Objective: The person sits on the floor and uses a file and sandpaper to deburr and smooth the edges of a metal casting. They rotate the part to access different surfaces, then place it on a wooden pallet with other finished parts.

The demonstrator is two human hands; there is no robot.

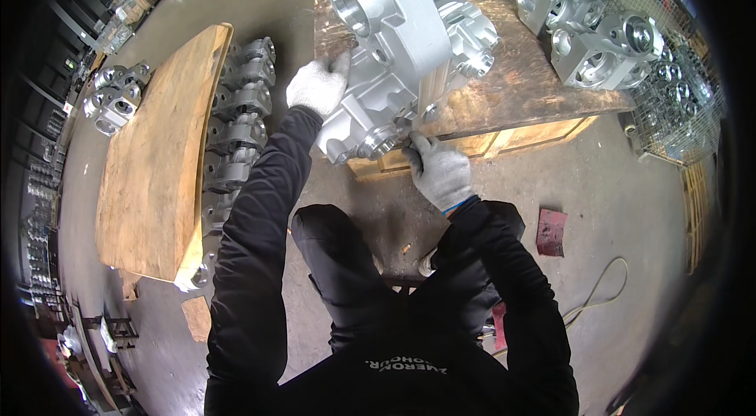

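A large silver metal casting (pixel 409 22), with a round bore and ribbed flanges, stands tilted at the near edge of the wooden workbench (pixel 520 93). My left hand (pixel 317 86), in a white glove, is closed on the casting's left side. Below its near end is my right hand (pixel 442 173), in a grey-white glove. Its thumb and fingers are pinched together close to the casting's lower edge. Whatever the pinch holds is too small and dark to make out. Behind the large casting, another ribbed silver casting (pixel 470 34) rests on the bench.
Several silver housings (pixel 598 50) stand at the bench's far right, beside a wire mesh cage (pixel 685 93). On the left, a wooden board (pixel 157 164) lies next to stacked castings (pixel 240 129). A red piece (pixel 551 232) and a hose (pixel 602 298) lie on the floor.
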